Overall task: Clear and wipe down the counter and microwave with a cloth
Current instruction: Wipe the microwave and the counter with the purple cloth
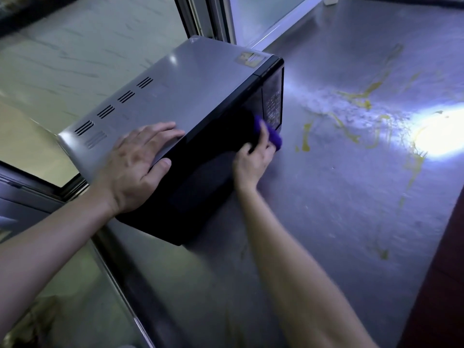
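Observation:
A microwave [180, 96] with a grey top and black front stands on the steel counter [351, 197] at the left. My left hand [136, 163] rests flat on its top near the front edge, fingers straight, thumb over the door's upper rim. My right hand [254, 159] holds a purple cloth [271, 133] against the black door, close to the keypad [273, 104]. Most of the cloth is hidden behind my fingers.
Yellow smears and streaks [364, 101] run across the counter to the right of the microwave, with a bright glare [437, 136] at the right. A window frame [211, 18] rises behind the microwave. A dark red edge [449, 247] borders the counter at the right.

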Available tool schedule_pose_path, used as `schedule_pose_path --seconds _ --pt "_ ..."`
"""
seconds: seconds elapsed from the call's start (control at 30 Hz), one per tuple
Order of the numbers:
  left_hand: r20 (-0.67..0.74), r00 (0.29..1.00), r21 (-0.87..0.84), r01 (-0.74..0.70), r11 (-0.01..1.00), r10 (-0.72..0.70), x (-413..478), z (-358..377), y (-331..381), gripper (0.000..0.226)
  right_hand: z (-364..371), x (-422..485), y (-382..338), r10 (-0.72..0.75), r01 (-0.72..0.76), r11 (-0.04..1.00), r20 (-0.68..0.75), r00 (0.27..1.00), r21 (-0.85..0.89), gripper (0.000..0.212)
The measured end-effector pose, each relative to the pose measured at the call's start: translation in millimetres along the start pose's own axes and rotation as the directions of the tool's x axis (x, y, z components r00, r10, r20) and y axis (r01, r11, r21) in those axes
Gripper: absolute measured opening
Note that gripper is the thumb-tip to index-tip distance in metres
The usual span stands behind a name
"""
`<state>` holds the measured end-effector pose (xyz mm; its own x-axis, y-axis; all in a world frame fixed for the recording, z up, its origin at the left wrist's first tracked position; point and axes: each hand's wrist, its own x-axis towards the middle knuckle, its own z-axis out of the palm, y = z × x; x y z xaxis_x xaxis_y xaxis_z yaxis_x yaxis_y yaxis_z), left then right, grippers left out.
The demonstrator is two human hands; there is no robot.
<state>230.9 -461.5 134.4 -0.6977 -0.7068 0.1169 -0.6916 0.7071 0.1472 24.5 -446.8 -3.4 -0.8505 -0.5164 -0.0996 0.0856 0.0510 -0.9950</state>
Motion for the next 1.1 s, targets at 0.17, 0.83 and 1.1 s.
schedule_pose_path --seconds 0.17,0.83,1.1 --pt "-0.005 1.0 0.006 -0.017 1.0 0.017 0 1 0 0.062 -26 -161 25 -0.103 0.082 0.994 0.342 0.934 0.075 0.072" --pt "-0.001 1.0 0.013 -0.022 1.0 0.022 -1 1 -1 0.061 -25 -99 74 0.122 -0.089 0.989 0.303 0.945 -0.122 0.065" --pt "0.01 1.0 0.018 -0.009 1.0 0.009 -2 0 2 0.062 -12 -52 66 0.174 -0.169 0.983 0.078 0.982 -0.07 0.058"
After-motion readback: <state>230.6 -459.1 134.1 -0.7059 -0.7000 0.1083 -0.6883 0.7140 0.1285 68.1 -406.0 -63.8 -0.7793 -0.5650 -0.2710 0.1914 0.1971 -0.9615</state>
